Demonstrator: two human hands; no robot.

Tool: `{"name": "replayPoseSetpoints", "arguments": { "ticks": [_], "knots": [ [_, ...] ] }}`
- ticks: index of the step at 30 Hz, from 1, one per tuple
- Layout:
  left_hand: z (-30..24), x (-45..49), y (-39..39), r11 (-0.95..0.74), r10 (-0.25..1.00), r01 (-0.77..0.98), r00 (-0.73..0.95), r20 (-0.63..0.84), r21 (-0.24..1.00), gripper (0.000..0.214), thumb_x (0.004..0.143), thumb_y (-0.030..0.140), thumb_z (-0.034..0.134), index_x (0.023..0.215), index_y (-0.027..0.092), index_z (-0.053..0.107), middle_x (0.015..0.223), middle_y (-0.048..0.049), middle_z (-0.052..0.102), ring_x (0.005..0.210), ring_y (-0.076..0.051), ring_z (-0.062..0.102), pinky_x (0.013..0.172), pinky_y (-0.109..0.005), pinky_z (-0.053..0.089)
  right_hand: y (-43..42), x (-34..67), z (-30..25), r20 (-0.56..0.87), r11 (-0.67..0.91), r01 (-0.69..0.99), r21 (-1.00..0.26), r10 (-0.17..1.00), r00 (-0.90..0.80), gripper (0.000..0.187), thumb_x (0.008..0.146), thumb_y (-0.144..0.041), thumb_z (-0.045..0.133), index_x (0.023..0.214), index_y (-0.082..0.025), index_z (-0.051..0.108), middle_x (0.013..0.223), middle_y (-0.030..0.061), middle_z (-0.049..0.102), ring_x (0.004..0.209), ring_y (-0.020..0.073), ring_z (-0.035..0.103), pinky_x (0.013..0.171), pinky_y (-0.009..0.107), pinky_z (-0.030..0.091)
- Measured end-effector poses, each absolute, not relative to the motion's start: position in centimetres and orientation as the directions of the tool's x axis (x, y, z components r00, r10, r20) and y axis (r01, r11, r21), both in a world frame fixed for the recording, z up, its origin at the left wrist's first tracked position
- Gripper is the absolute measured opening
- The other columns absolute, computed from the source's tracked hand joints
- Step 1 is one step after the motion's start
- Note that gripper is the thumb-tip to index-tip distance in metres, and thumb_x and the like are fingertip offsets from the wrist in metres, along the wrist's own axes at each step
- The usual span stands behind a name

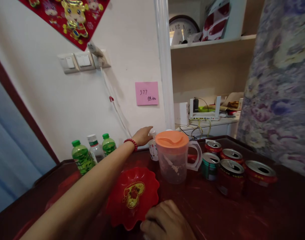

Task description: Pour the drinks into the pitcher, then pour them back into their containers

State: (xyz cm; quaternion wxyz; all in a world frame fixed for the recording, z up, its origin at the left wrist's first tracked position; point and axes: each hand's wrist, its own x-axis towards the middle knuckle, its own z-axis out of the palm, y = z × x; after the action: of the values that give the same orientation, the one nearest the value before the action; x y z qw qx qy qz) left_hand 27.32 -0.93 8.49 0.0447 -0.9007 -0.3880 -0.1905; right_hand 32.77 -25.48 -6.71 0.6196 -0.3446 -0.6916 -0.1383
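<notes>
My left hand point(142, 136), with a red bead bracelet point(131, 144) at the wrist, reaches far forward to the top of a small white labelled bottle point(154, 150). Its forefinger is stretched past the bottle's top, and the other fingers are partly hidden. The bottle stands behind the left side of a clear plastic pitcher point(172, 166) with an orange lid. Low in view, my right hand point(167, 221) is closed, fingers curled, beside the right rim of a red scalloped plate point(151, 186). Whatever may be under those fingers is hidden.
Several opened drink cans point(231, 166) stand together on the right of the dark red table point(200, 213). Left of my arm are two green-capped bottles point(82, 156) and a white-capped bottle point(95, 146). A white cord point(114, 105) runs down the wall behind the table.
</notes>
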Motion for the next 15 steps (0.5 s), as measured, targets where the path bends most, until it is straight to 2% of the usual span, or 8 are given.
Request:
{"name": "replayPoseSetpoints", "arguments": {
  "ticks": [3, 6, 8, 11, 15],
  "knots": [
    [8.9, 24.6, -2.4, -0.672, 0.654, 0.735, 0.537, 0.533, 0.084, 0.051, 0.087, 0.032, 0.067, 0.135, 0.018, 0.055, 0.14, -0.0111, 0.06, 0.13, -0.024, 0.056, 0.11, -0.034, 0.044, -25.4, 32.5, -7.4, 0.942, 0.717, 0.621, -0.317, 0.313, 0.12, 0.05, 0.111, -0.035, 0.031, 0.071, -0.022, 0.058, 0.064, -0.0034, 0.057, 0.058, 0.0145, 0.044, 0.056, 0.029, 0.029],
    [9.1, 20.1, -3.5, -0.592, 0.626, 0.796, 0.356, 0.694, 0.125, 0.054, 0.088, 0.034, 0.067, 0.136, 0.017, 0.05, 0.147, -0.0134, 0.05, 0.139, -0.026, 0.044, 0.118, -0.042, 0.032, -26.0, 33.3, -6.8, 0.942, 0.753, 0.624, -0.208, 0.326, -0.08, 0.033, 0.107, -0.021, 0.042, 0.081, -0.022, 0.064, 0.072, -0.003, 0.061, 0.061, 0.0139, 0.049, 0.058, 0.028, 0.032],
    [8.7, 16.7, -3.8, -0.495, 0.633, 0.848, 0.202, 0.748, 0.19, 0.063, 0.086, 0.035, 0.068, 0.139, 0.012, 0.043, 0.148, -0.0193, 0.045, 0.141, -0.032, 0.038, 0.12, -0.049, 0.028, -26.4, 34.0, -6.3, 0.937, 0.772, 0.623, -0.125, 0.298, -0.182, 0.023, 0.099, -0.01, 0.048, 0.087, -0.02, 0.065, 0.077, -0.002, 0.062, 0.062, 0.0138, 0.05, 0.059, 0.028, 0.033],
    [7.2, 12.5, -3.4, -0.301, 0.689, 0.891, -0.042, 0.723, 0.339, 0.078, 0.076, 0.036, 0.076, 0.139, 0.007, 0.04, 0.143, -0.024, 0.047, 0.14, -0.039, 0.038, 0.117, -0.054, 0.029, -26.5, 34.4, -6.4, 0.932, 0.776, 0.622, -0.107, 0.297, -0.21, 0.02, 0.095, -0.007, 0.05, 0.089, -0.02, 0.064, 0.078, -0.0012, 0.062, 0.063, 0.0143, 0.052, 0.059, 0.029, 0.034],
    [4.5, 10.1, -2.3, -0.173, 0.773, 0.872, -0.169, 0.612, 0.458, 0.082, 0.073, 0.039, 0.078, 0.138, 0.008, 0.04, 0.139, -0.0264, 0.052, 0.133, -0.04, 0.05, 0.109, -0.05, 0.042, -26.2, 34.3, -7.4, 0.906, 0.747, 0.648, -0.146, 0.365, -0.217, 0.02, 0.092, -0.007, 0.053, 0.089, -0.024, 0.063, 0.078, -0.0029, 0.064, 0.063, 0.0155, 0.054, 0.057, 0.028, 0.036]
  ]
}}
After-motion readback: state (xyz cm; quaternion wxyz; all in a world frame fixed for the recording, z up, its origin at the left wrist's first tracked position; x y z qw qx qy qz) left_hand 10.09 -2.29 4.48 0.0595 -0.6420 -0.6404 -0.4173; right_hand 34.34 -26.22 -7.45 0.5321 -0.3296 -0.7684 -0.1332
